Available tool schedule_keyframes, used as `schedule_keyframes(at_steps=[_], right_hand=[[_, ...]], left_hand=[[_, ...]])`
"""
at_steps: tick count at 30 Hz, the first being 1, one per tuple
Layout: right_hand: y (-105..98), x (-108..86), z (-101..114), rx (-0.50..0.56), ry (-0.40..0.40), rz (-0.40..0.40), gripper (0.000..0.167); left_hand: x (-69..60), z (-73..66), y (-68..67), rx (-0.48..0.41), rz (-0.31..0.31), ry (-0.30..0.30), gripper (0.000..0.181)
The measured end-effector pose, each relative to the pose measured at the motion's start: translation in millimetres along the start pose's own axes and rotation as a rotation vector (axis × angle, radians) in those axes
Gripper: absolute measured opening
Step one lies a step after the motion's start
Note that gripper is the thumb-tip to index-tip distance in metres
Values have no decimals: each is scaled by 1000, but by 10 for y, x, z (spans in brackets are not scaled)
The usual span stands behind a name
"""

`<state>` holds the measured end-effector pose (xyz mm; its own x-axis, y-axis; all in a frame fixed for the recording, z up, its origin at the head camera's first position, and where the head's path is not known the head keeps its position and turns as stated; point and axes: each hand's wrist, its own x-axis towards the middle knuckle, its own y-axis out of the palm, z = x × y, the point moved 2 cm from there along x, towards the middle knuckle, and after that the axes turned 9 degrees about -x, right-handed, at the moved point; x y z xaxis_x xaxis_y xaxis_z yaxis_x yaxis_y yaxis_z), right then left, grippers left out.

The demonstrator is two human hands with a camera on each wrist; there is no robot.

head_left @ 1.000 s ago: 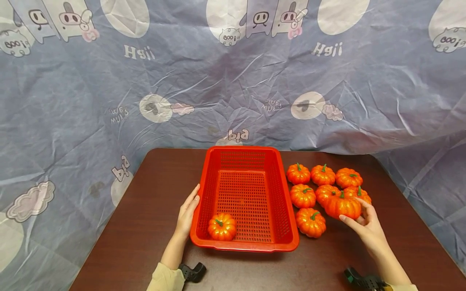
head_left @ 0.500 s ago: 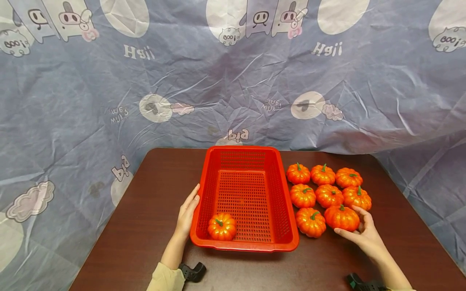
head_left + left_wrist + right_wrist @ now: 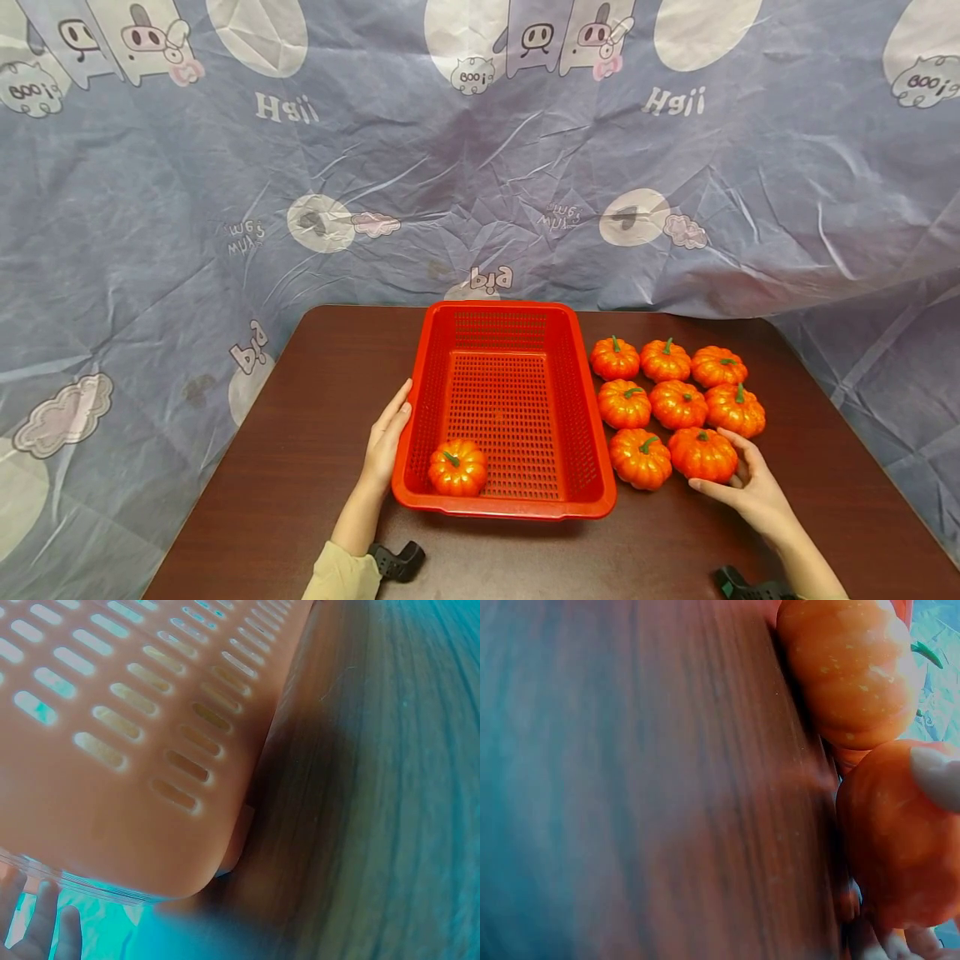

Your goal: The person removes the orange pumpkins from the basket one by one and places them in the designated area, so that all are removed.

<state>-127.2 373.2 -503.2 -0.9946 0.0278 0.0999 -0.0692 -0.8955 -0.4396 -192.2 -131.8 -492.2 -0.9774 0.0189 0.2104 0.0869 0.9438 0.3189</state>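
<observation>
My right hand (image 3: 753, 492) holds a small orange pumpkin (image 3: 703, 455) at the front of a group of pumpkins. In the right wrist view my thumb (image 3: 936, 776) lies on the held pumpkin (image 3: 900, 840), with fingers round its other side. That pumpkin sits on the table, close beside another pumpkin (image 3: 641, 459). My left hand (image 3: 384, 446) rests with fairly straight fingers against the left side of a red plastic basket (image 3: 504, 507). One pumpkin (image 3: 457, 468) with a green stem is inside, in the near left corner. The left wrist view shows the slotted basket wall (image 3: 150, 825) and my fingertips.
Several more pumpkins (image 3: 678, 404) stand in rows right of the basket on the dark brown table (image 3: 337, 350). A printed grey-blue cloth (image 3: 450, 167) hangs behind and around the table. Black straps (image 3: 401, 562) are worn on both wrists.
My right hand has lowered the pumpkin towards me, from overlapping the middle row in view to the table at the front row. My left hand and the basket stay put.
</observation>
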Motion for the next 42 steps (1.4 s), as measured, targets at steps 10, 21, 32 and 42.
schedule_keyframes(at_steps=[10, 21, 32, 42], right_hand=[[-47, -7, -38, -232, 46, 1, 90], [-97, -6, 72, -267, 24, 20, 84], [-230, 98, 364, -308, 36, -40, 71], [-207, 263, 801, -275, 74, -81, 63]], left_hand=[[-4, -4, 9, -9, 6, -6, 45], [-2, 2, 4, -3, 14, -2, 45], [-1, -3, 3, -18, 17, 4, 45], [-1, -2, 2, -6, 15, -5, 45]])
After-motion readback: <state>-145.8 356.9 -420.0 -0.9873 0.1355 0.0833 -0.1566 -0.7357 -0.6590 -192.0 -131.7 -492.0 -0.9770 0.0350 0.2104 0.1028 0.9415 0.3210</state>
